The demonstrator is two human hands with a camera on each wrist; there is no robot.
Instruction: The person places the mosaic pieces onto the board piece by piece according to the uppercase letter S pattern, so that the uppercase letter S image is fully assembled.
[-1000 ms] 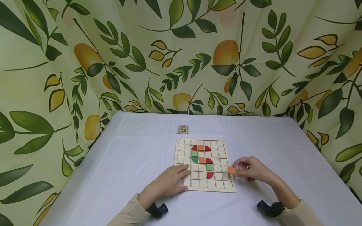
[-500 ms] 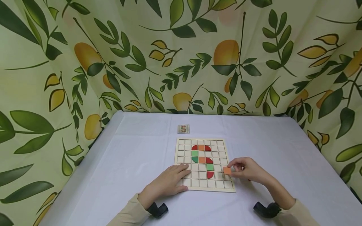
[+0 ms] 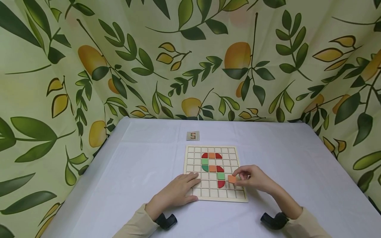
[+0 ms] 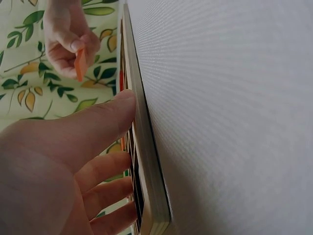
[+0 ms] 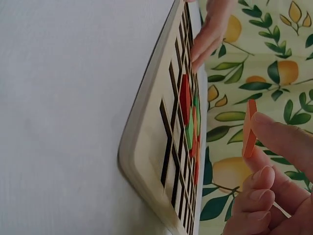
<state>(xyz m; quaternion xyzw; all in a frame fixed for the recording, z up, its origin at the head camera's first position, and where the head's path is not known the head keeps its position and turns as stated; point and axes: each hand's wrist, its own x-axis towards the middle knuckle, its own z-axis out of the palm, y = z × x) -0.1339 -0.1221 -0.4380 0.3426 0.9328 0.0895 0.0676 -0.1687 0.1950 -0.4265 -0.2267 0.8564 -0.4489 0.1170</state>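
Between thumb and finger my right hand [image 3: 254, 178] pinches an orange square tile [image 3: 232, 179], held above the right part of a wooden grid board [image 3: 214, 195]. In the right wrist view the orange tile [image 5: 249, 128] is apart from the board's surface. My left hand [image 3: 178, 190] rests on the board's left side, fingers on top and thumb by the near edge. Red, orange and green pieces lie in the grid in a winding line, from a red quarter-round [image 3: 204, 155] down to another red quarter-round [image 3: 221, 184]. A light green square [image 3: 220, 176] sits just above that last one.
Behind the board lies a small card [image 3: 192, 136] with a grid pattern. A white cloth [image 3: 143, 158] covers the table. A leaf-and-fruit patterned curtain [image 3: 208, 49] hangs at the back and sides. Dark devices [image 3: 274, 220] are worn on both wrists.
My right hand has carried the orange tile leftward, from the board's right edge to above the grid. The left hand has stayed put. The laid pieces look the same.
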